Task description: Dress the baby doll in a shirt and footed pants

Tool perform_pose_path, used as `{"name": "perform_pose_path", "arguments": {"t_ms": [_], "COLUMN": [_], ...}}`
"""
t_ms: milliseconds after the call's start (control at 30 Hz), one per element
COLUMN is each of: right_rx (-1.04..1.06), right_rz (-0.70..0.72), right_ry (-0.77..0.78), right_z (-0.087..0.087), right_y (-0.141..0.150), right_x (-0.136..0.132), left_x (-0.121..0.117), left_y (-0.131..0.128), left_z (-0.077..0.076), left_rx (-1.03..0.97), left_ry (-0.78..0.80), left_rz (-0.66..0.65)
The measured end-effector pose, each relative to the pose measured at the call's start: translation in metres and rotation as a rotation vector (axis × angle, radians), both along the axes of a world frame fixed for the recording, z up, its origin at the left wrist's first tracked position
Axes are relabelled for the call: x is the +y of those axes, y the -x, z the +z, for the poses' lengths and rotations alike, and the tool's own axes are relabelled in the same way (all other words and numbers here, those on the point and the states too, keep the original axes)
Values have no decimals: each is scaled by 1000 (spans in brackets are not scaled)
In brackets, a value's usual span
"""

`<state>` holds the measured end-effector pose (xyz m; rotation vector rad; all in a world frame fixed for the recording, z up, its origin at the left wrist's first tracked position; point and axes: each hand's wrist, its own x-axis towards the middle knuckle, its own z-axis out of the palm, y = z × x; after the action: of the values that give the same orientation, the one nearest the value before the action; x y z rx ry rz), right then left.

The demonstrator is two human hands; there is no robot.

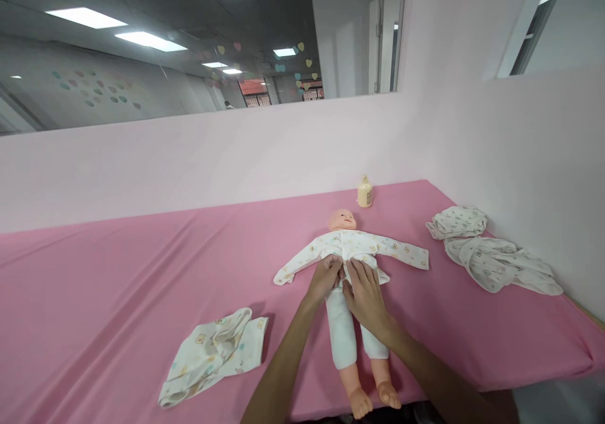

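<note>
Centrally, the dressed doll lies face up, head toward the wall, feet at the near table edge. Its printed shirt has both sleeves spread outward; white trousers cover the legs to the shins. The left hand is bent at the shirt's lower front; whether it pinches fabric cannot be told. The right hand rests palm down beside it, fingers extended; its grip is likewise unconfirmed. Current step, as judged: adjusting the shirt front at the waist. Next move, as judged: level the hem while keeping the torso flat.

Surface: a pink cover, creased at left. A folded printed garment lies left of the doll, bundled cloths at right, and a cream pump bottle beyond the head. Room: pale wall, with a glass panel reflecting ceiling lights.
</note>
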<state>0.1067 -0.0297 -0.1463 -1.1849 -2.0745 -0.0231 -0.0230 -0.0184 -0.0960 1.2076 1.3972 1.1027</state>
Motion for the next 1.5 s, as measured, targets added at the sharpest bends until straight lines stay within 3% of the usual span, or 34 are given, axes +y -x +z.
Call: {"name": "perform_pose_path", "arguments": {"t_ms": [1500], "right_rx": [1], "right_rz": [7], "right_ry": [-11], "right_z": [-1], "right_y": [0], "right_x": [1], "left_x": [1], "left_y": [1], "left_z": [-2], "left_rx": [14], "left_ry": [-12], "left_rz": [-2]}}
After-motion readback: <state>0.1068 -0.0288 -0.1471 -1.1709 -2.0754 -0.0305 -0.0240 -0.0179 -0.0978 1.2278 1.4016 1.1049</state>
